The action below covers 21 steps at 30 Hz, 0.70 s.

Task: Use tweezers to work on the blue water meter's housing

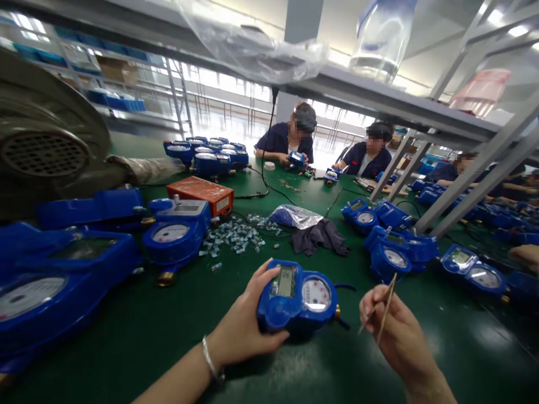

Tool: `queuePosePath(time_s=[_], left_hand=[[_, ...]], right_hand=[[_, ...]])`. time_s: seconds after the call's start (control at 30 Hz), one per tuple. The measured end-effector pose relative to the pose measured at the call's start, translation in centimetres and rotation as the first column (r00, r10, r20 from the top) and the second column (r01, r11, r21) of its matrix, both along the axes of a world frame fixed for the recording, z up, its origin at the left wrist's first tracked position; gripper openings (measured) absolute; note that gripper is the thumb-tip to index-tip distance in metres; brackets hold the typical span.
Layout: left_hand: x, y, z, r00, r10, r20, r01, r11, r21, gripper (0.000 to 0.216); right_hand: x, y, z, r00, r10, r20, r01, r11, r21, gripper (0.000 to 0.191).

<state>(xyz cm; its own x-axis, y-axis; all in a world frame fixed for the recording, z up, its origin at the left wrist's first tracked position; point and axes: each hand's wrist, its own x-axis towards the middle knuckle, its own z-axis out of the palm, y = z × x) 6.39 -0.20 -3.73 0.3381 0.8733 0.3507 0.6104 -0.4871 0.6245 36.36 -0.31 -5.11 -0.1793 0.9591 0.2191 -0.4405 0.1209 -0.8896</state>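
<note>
My left hand (246, 322) grips the left end of a blue water meter (295, 297), thumb and fingers on its two sides. The meter has a small grey display, a round white dial, a brass fitting and dark cable pieces at its right end. To the right, my right hand (396, 331) is closed around a pair of thin brass-coloured tweezers (388, 306), held apart from the meter. Behind the meter, many small clear-and-green pieces (240, 234) lie scattered on the green table (177, 348).
More blue meters stand left (172, 235) and right (389, 255). An orange box (202, 193), a foil bag (297, 216) and a dark cloth (322, 238) lie behind. A blower (50, 140) fills the far left; a shelf (337, 84) crosses above. Co-workers (290, 137) sit opposite.
</note>
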Motion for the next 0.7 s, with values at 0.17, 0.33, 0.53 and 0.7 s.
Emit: queuePosePath(time_s=[0.17,0.33,0.53,0.7], left_hand=[[1.0,0.1,-0.1,0.999,0.035,0.016,-0.034,0.999,-0.024,0.095],[1.9,-2.9,-0.7,0.950,0.310,0.028,-0.307,0.916,0.258,0.085],[5.3,-7.8,-3.2,0.972,-0.020,0.233,-0.006,0.994,0.109,0.018],[7.8,-5.8,-3.9,0.829,0.237,0.506,0.288,0.595,-0.751,0.023]], right_hand=[[-4.8,-0.2,2.0,0.938,-0.149,0.314,0.057,0.958,0.282,0.006],[-6.3,0.7,1.1,0.784,-0.359,0.506,0.096,0.876,0.473,0.011],[-6.2,1.3,0.7,0.760,-0.395,0.515,0.099,0.855,0.509,0.013],[-6.3,1.2,1.0,0.792,-0.332,0.512,0.053,0.874,0.483,0.012]])
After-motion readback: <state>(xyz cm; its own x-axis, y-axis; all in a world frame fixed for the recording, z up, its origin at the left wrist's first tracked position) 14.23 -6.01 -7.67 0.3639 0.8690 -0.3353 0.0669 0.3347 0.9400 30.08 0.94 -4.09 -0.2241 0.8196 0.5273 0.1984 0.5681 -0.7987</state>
